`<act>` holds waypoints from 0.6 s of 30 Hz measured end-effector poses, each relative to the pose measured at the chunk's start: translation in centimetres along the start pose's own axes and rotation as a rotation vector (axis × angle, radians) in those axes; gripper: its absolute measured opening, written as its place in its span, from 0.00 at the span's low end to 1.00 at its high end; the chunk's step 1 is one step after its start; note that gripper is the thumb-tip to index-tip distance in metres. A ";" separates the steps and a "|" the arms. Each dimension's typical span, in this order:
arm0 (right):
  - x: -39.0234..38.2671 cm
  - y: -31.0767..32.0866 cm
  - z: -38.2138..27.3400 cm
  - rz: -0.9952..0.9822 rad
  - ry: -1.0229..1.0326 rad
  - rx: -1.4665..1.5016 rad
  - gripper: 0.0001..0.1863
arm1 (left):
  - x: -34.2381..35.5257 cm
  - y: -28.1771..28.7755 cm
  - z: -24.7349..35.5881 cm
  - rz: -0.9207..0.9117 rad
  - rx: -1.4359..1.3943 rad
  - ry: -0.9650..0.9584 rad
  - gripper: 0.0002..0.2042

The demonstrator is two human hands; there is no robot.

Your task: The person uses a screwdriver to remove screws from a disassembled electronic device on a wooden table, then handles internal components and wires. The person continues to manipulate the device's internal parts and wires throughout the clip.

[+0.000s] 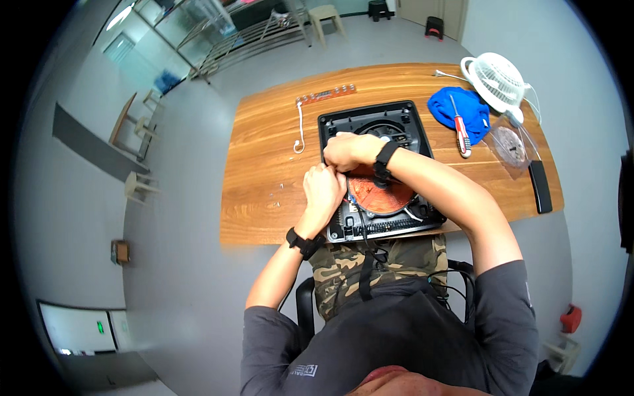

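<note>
In front of me on the table lies an opened induction cooker (pixel 417 129), a black housing with a round copper coil (pixel 376 196) inside and a fan behind it. Both my hands meet at the housing's left side, beside the coil. My left hand (pixel 323 190) has its fingers bent together, close to wires at the coil's edge. Just above it my right hand (pixel 349 152) reaches across the housing, fingers curled downward. What either hand pinches is hidden by the fingers.
A control board strip (pixel 325 95) with a white cable lies at the back. Small loose parts (pixel 279 195) are on the left. To the right are a screwdriver (pixel 461 137), blue cloth (pixel 475 113), white fan (pixel 496 78), clear plastic bag (pixel 512 148) and black bar (pixel 540 187).
</note>
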State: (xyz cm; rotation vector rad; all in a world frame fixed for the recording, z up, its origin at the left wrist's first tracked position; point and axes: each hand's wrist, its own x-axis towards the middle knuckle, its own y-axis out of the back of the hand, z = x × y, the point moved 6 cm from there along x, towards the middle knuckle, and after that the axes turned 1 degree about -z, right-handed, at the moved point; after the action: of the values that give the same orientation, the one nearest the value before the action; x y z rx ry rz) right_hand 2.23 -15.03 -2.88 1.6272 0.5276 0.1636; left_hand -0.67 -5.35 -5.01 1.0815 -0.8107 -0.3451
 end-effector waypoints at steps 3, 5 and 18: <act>-0.5 0.9 -0.9 -0.110 -0.014 -0.054 0.10 | -0.3 0.3 0.0 -0.008 -0.036 0.019 0.09; -0.5 0.9 -0.9 -0.124 -0.013 -0.051 0.10 | -0.4 0.5 0.3 -0.007 -0.042 0.016 0.09; 0.8 1.0 -0.8 -0.182 -0.097 -0.006 0.16 | -1.8 2.2 0.4 0.005 -0.118 -0.009 0.10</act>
State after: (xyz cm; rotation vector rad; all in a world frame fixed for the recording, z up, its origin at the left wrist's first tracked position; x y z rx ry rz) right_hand 2.80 -13.98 -1.97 1.5642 0.5970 -0.0486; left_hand -2.50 -3.53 -3.72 0.9681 -0.7912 -0.3888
